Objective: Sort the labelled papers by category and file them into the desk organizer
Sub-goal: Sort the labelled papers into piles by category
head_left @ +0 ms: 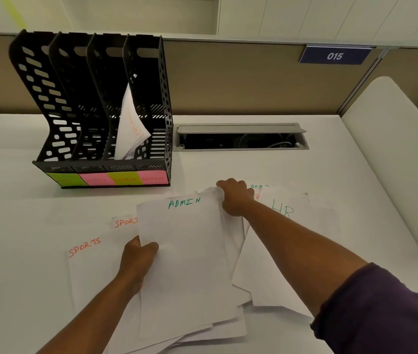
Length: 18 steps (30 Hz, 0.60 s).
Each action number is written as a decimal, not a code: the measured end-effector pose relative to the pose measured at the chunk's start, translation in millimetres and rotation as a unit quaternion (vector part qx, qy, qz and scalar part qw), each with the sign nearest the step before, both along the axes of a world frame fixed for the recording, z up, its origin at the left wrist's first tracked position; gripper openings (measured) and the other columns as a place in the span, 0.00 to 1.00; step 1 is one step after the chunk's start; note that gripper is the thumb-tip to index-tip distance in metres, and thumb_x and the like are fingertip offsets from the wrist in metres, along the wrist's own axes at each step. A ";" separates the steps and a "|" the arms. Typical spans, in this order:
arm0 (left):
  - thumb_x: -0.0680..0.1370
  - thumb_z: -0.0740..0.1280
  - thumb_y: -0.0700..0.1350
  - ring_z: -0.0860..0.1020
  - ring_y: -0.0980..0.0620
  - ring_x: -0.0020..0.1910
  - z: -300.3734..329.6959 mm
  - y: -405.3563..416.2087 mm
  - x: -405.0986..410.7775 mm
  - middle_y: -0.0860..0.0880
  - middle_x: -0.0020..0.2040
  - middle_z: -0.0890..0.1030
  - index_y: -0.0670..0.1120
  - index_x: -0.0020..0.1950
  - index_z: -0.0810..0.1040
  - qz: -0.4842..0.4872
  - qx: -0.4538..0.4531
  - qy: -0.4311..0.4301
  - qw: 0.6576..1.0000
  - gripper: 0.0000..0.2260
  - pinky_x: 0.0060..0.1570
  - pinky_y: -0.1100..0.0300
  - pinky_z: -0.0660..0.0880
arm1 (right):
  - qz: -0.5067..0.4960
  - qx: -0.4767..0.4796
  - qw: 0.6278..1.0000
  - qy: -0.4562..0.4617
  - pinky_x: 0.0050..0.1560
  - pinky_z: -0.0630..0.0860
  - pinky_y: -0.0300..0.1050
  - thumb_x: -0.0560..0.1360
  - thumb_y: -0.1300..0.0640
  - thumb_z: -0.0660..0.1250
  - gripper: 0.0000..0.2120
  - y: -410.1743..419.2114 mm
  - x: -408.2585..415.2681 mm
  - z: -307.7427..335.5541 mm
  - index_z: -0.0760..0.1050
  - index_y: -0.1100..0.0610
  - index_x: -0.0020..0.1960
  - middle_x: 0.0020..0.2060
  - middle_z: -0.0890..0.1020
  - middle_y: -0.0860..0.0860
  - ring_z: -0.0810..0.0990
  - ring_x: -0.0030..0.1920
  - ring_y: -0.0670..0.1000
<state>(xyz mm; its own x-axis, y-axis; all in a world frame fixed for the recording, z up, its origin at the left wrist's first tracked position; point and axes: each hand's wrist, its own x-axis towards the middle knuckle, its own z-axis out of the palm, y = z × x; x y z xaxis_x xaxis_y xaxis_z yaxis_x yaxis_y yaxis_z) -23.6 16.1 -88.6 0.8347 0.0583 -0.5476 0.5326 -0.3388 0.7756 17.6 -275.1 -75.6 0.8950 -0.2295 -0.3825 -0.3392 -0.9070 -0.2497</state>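
Note:
A white sheet marked ADMIN in green [187, 251] lies on top of a loose pile of papers in front of me. My left hand [139, 259] pinches its left edge. My right hand [234, 196] grips its top right corner together with sheets beneath. Two sheets marked SPORTS in orange [85, 247] [125, 222] lie to the left, an HR sheet [283, 210] to the right. The black four-slot desk organizer [95, 111] stands at the back left, with coloured sticky labels along its base [108, 178]. A few papers [130, 129] lean in one of its right slots.
An open grey cable hatch [241, 137] is set into the white desk right of the organizer. A partition wall with a blue "015" sign [335, 56] runs behind. A white chair back [391, 149] stands at the right edge.

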 end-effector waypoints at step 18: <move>0.76 0.66 0.39 0.81 0.47 0.45 -1.1 -1.2 -0.6 0.50 0.49 0.84 0.48 0.56 0.80 -0.020 0.026 0.000 0.999 0.10 0.36 0.59 0.75 | -0.092 -0.019 0.942 -0.324 0.48 0.68 0.50 0.81 0.62 0.65 0.07 -8.2 8.0 38.3 0.79 0.52 0.50 0.44 0.83 0.49 0.79 0.43 0.53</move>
